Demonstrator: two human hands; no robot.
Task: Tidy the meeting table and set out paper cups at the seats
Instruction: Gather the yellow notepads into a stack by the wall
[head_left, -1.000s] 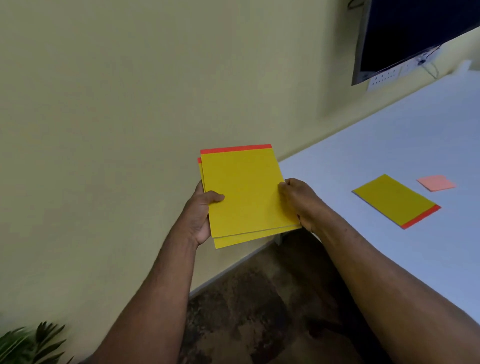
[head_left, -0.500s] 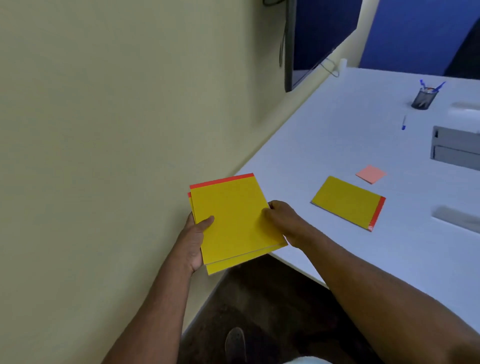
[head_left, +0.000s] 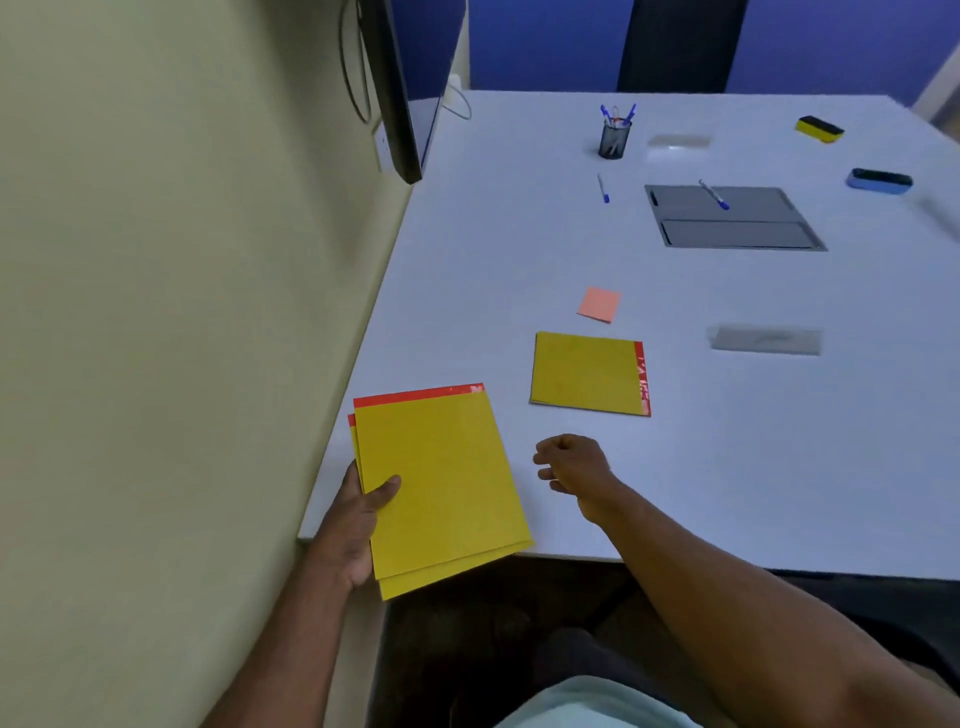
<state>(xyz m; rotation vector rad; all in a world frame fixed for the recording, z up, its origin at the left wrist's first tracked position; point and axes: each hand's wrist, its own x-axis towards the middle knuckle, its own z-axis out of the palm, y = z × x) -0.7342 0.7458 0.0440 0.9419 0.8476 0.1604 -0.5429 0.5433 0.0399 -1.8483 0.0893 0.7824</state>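
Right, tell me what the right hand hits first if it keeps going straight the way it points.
The right hand, empty and loosely curled, points away from the person over the table. Straight ahead, the first thing is probably the yellow pad lying flat there; the hand's height above the table is unclear.

Both forearms are bare to the frame's edge, with no sleeves, watch or rings showing on the left hand (head_left: 358, 525) or right hand (head_left: 574, 465), and a pale mint-green shirt (head_left: 587, 704) fills the bottom edge above dark trousers (head_left: 566, 649).
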